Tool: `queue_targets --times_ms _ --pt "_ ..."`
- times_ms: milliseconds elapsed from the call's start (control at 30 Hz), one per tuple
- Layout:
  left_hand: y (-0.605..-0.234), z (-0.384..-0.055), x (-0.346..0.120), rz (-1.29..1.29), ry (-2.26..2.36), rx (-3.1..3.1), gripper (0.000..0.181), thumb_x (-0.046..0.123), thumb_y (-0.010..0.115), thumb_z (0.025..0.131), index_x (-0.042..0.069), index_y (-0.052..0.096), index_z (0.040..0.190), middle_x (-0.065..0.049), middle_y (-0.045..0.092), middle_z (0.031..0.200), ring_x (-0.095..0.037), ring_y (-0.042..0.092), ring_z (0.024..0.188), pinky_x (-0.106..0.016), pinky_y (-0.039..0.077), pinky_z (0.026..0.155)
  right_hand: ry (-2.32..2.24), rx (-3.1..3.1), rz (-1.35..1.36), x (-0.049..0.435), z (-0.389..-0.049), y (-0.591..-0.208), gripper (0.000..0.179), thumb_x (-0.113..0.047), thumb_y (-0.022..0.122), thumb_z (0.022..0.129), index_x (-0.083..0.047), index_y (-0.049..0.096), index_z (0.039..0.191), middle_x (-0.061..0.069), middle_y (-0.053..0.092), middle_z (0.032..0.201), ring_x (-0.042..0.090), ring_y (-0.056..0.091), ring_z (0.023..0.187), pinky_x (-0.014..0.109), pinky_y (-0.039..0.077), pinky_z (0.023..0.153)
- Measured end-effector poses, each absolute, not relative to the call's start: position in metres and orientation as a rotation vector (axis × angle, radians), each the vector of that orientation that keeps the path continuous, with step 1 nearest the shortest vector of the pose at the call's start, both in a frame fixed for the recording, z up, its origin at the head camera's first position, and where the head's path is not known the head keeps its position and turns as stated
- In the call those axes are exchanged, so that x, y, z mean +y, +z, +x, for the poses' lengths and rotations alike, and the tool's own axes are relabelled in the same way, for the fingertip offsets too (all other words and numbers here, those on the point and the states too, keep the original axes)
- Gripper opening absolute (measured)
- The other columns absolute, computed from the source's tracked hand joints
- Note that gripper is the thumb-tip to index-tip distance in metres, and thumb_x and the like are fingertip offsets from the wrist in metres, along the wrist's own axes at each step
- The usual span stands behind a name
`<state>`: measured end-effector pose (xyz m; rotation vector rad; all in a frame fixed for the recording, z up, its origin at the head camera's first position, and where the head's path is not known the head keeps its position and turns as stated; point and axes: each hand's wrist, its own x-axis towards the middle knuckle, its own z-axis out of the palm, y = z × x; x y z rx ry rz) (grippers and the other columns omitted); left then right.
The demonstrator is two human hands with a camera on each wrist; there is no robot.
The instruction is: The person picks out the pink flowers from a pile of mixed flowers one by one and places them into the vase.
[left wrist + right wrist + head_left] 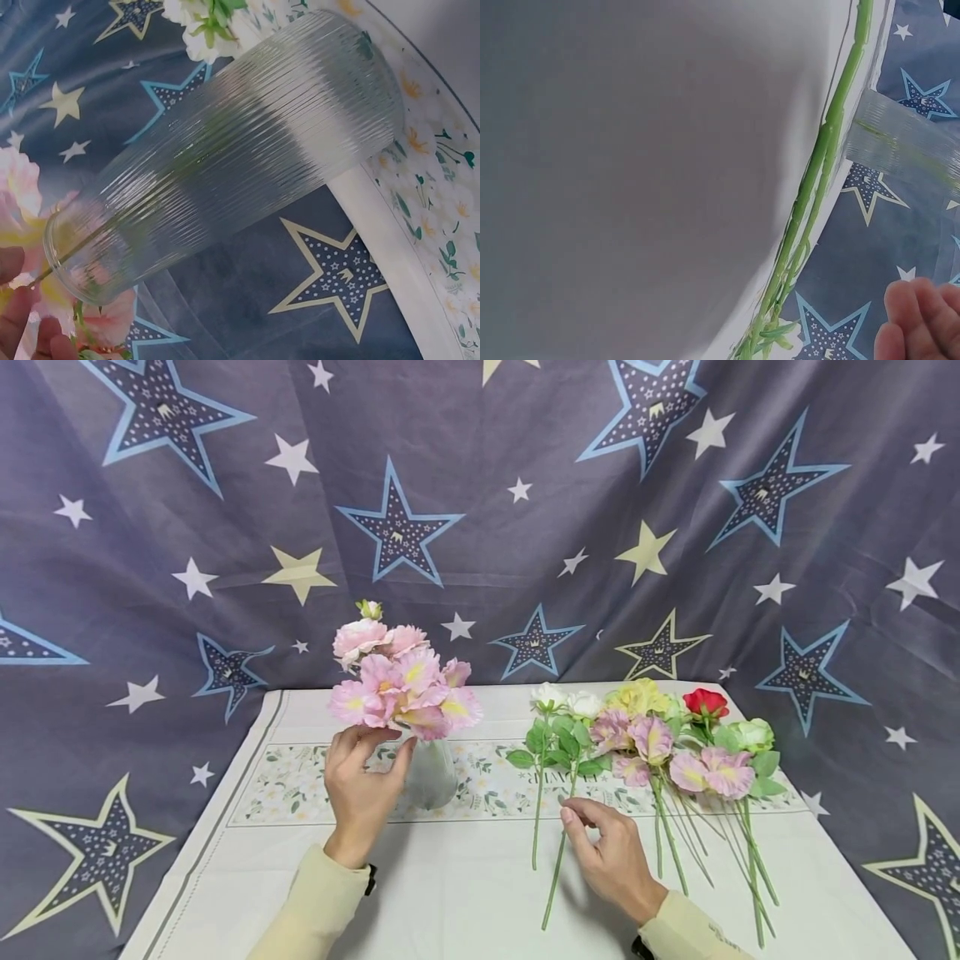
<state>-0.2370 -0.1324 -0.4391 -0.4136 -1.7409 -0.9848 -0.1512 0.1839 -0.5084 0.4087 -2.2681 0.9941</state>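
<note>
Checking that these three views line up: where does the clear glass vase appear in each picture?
Head: the clear glass vase stands left of centre, below the pink flowers and just right of the left hand.
Left wrist: it runs aslant across the picture, mouth at lower left, base at upper right.
Right wrist: part of it shows at the right edge, above mid-height.
Shared landmark: the star-patterned backdrop.

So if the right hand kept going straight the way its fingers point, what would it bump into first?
Probably the green stem of a white flower, right by the fingertips of the right hand. I can't tell how high above it the hand is.
</note>
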Motion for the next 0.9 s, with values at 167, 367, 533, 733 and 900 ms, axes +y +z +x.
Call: queue_targets --times_ms 167,367,533,733,900 --pt "-0.447 -0.235 -0.129 -0.459 -0.974 -1.772 0.016 0.011 0.089 0.073 0.007 0.078 0.083 -0.009 0.074 0.089 -0.032 0.065 0.082 -0.042 0.045 0.078 0.996 -2.268 0.409 0.184 -0.151 -0.507 0.015 -0.01 0.067 0.096 -0.009 0.077 0.106 0.0 0.076 0.095 0.005 0.066 0.08 0.031 0.057 0.069" --pt "-0.456 -0.23 -0.12 -0.508 -0.985 -1.818 0.016 0.01 0.089 0.072 0.01 0.077 0.082 -0.004 0.073 0.086 -0.027 0.066 0.081 -0.039 0.046 0.078 0.992 -2.286 0.392 0.185 -0.151 -0.507 0.015 -0.012 0.067 0.097 -0.01 0.077 0.107 0.001 0.076 0.096 0.006 0.066 0.081 0.032 0.058 0.07" --pt "-0.459 -0.225 -0.114 -0.528 -0.977 -1.845 0.017 0.01 0.089 0.071 0.011 0.077 0.083 -0.001 0.074 0.085 -0.025 0.067 0.08 -0.039 0.047 0.075 0.986 -2.295 0.377 0.186 -0.151 -0.507 0.015 -0.013 0.066 0.097 -0.011 0.077 0.107 -0.002 0.075 0.095 0.005 0.066 0.081 0.032 0.057 0.07" --pt "-0.461 -0.221 -0.109 -0.564 -0.975 -1.874 0.018 0.009 0.089 0.071 0.01 0.077 0.084 0.0 0.075 0.083 -0.024 0.067 0.073 -0.038 0.048 0.069 0.967 -2.3 0.37 0.189 -0.151 -0.508 0.015 -0.014 0.067 0.097 -0.011 0.077 0.108 -0.004 0.074 0.093 0.004 0.065 0.08 0.033 0.057 0.07" --pt "-0.468 -0.216 -0.105 -0.559 -0.981 -1.979 0.02 0.011 0.09 0.071 0.011 0.077 0.086 0.0 0.075 0.084 -0.022 0.066 0.073 -0.038 0.049 0.071 0.964 -2.296 0.366 0.192 -0.152 -0.507 0.015 -0.014 0.067 0.097 -0.012 0.077 0.108 -0.005 0.074 0.092 0.004 0.065 0.079 0.034 0.057 0.069"
